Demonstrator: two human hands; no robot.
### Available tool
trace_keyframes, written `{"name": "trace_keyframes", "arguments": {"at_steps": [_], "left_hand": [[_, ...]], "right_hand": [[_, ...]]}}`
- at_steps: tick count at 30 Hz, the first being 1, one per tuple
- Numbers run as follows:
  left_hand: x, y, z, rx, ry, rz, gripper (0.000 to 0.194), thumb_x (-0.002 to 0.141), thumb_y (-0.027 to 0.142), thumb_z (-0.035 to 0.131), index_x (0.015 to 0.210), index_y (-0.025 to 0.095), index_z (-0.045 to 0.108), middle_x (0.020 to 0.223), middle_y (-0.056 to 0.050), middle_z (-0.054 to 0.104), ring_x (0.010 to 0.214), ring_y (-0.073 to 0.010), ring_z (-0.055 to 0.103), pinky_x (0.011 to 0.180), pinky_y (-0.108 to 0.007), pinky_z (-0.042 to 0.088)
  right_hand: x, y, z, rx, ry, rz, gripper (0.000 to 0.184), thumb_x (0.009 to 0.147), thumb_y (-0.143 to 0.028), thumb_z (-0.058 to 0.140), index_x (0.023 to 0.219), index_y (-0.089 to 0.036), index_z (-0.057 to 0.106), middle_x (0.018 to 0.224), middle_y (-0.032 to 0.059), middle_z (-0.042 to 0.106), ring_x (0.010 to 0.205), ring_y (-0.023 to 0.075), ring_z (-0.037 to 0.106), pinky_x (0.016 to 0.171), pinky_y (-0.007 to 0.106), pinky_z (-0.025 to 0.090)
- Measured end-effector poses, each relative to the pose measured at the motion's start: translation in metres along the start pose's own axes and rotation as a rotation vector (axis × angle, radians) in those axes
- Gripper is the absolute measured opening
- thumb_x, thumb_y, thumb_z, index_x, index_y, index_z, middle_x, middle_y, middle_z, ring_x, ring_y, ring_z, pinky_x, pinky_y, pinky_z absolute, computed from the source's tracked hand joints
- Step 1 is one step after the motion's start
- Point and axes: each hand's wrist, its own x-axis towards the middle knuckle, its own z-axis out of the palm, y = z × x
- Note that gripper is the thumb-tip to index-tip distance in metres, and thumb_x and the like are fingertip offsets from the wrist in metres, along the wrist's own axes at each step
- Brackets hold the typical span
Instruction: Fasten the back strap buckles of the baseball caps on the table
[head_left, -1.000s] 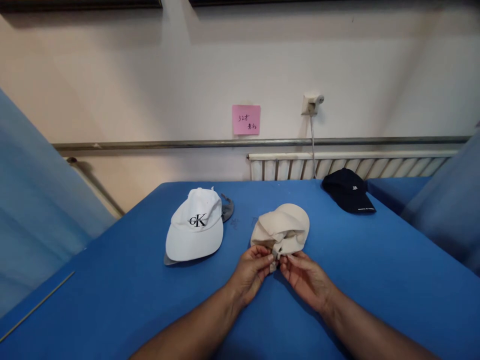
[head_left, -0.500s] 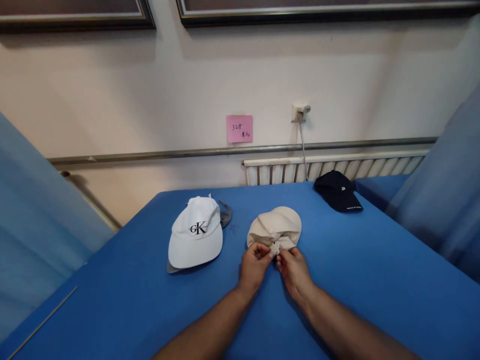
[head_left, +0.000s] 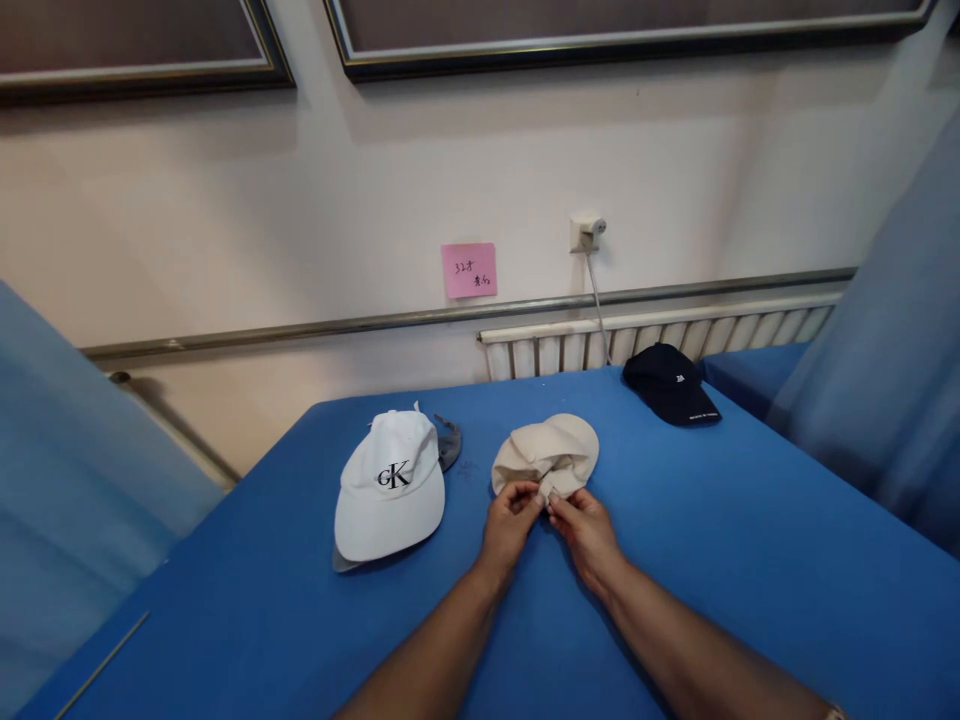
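Fingers (head_left: 519,488) of the left hand (head_left: 505,530) and right hand (head_left: 592,537) pinch the beige cap (head_left: 546,441) by its back strap (head_left: 550,491) on the blue table (head_left: 262,600). From it, the white cap (head_left: 391,500) lies toward nine o'clock, the dark cap (head_left: 661,375) toward two.

Pale wall (head_left: 360,210), white radiator (head_left: 649,334), blue curtains (head_left: 67,490)

To the left of the left hand (head_left: 510,530), the white cap (head_left: 394,500) bears black letters on its front – a smaller one that looks like a G, then a big K. On the wall beyond both hands, the pink note (head_left: 469,270) has a handwritten "32" followed by a character, with more characters below, too small to make out. Beyond and to the right of the right hand (head_left: 589,535), the dark cap (head_left: 667,380) carries a small white emblem and white brim lettering – both illegible.
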Motion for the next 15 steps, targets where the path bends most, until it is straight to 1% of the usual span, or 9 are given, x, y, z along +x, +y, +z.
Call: {"name": "trace_keyframes", "arguments": {"at_steps": [3, 5, 8, 11, 15], "left_hand": [[-0.0001, 0.0014, 0.0001, -0.009, -0.022, -0.014, 0.030, 0.067, 0.038, 0.077, 0.082, 0.015, 0.066, 0.073, -0.001, 0.064, 0.066, -0.0108, 0.054, 0.064, -0.022, 0.041], [0.0002, 0.0007, -0.0005, -0.031, -0.041, -0.030, 0.030, 0.067, 0.039, 0.077, 0.077, 0.015, 0.063, 0.068, 0.001, 0.061, 0.062, -0.0094, 0.050, 0.061, -0.021, 0.039], [0.0008, -0.0019, -0.0018, -0.055, -0.075, -0.049, 0.030, 0.068, 0.040, 0.077, 0.073, 0.015, 0.061, 0.066, 0.001, 0.059, 0.060, -0.0086, 0.048, 0.059, -0.020, 0.037], [0.0015, -0.0040, -0.0022, -0.072, -0.096, -0.062, 0.029, 0.070, 0.040, 0.075, 0.074, 0.015, 0.061, 0.067, 0.000, 0.059, 0.061, -0.0088, 0.049, 0.058, -0.020, 0.037], [0.0012, -0.0029, -0.0006, -0.066, -0.090, -0.060, 0.028, 0.070, 0.040, 0.075, 0.075, 0.015, 0.063, 0.071, -0.001, 0.061, 0.065, -0.0103, 0.051, 0.062, -0.021, 0.039]], "right_hand": [[-0.0029, -0.0022, 0.0028, -0.013, 0.008, 0.005, 0.036, 0.056, -0.034, 0.087, 0.083, -0.018, 0.070, 0.077, 0.0014, 0.068, 0.064, 0.0107, 0.056, 0.058, 0.023, 0.043], [-0.0042, -0.0036, 0.0046, -0.014, 0.011, 0.007, 0.037, 0.055, -0.035, 0.087, 0.084, -0.018, 0.070, 0.075, 0.0011, 0.068, 0.062, 0.0101, 0.055, 0.056, 0.022, 0.042], [-0.0054, -0.0045, 0.0057, -0.017, 0.027, -0.006, 0.039, 0.055, -0.035, 0.087, 0.086, -0.018, 0.070, 0.074, 0.0006, 0.068, 0.059, 0.0095, 0.054, 0.054, 0.022, 0.041], [-0.0056, -0.0030, 0.0045, -0.041, 0.055, -0.032, 0.041, 0.056, -0.035, 0.086, 0.089, -0.017, 0.070, 0.075, 0.0008, 0.069, 0.058, 0.0098, 0.054, 0.055, 0.023, 0.042], [-0.0053, 0.0001, 0.0006, -0.092, 0.056, -0.047, 0.039, 0.058, -0.037, 0.085, 0.088, -0.016, 0.071, 0.075, 0.0020, 0.069, 0.061, 0.0120, 0.057, 0.058, 0.025, 0.045]]}}
